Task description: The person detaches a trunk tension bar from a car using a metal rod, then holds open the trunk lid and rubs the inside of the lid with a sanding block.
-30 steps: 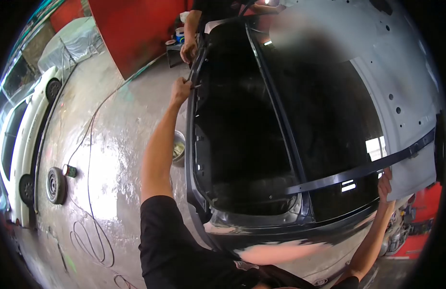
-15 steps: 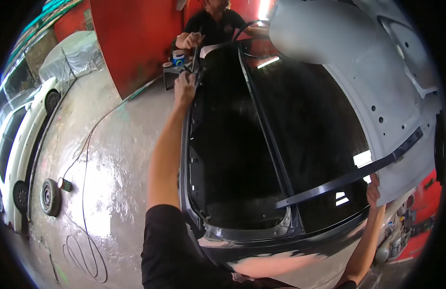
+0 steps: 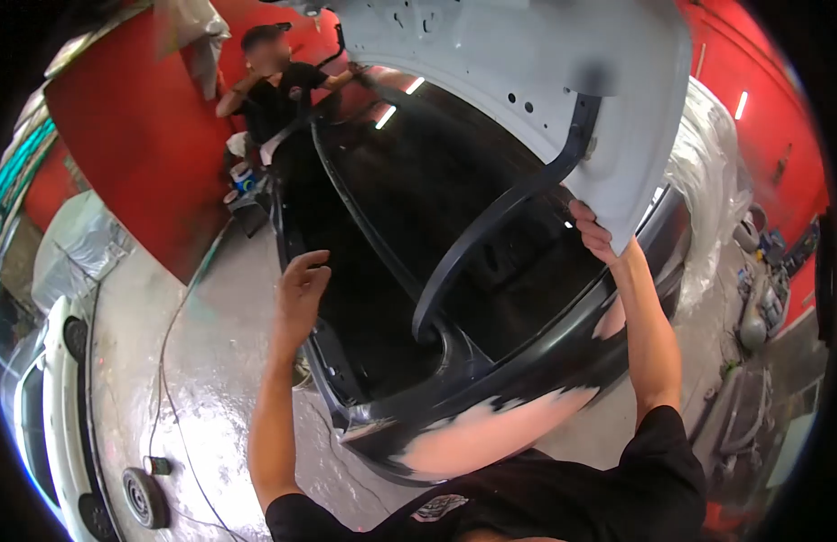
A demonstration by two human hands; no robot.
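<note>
My right hand [image 3: 594,237] grips the lower edge of a light grey trunk lid [image 3: 649,117], its fingers wrapped on the inner side. A dark curved hinge arm [image 3: 490,226] reaches from the lid down to the corner of the black car's opening. My left hand [image 3: 303,285] is raised over the side edge of that opening, fingers loosely bent and apart, with nothing in them. The black car body [image 3: 563,348] carries a pinkish bare patch [image 3: 509,438] near me. The opening's inside is too dark to make out.
Across the car a co-worker [image 3: 292,95] in black stretches an arm toward the lid's far side. A red panel [image 3: 120,126] stands at left. On the floor are a wheel [image 3: 144,497], a can [image 3: 156,465] and a hose [image 3: 170,388]. Plastic sheeting [image 3: 707,181] hangs at right.
My left hand has come off the opening's side edge and moved nearer to me. My right hand keeps its hold on the lid. The view has turned to the right.
</note>
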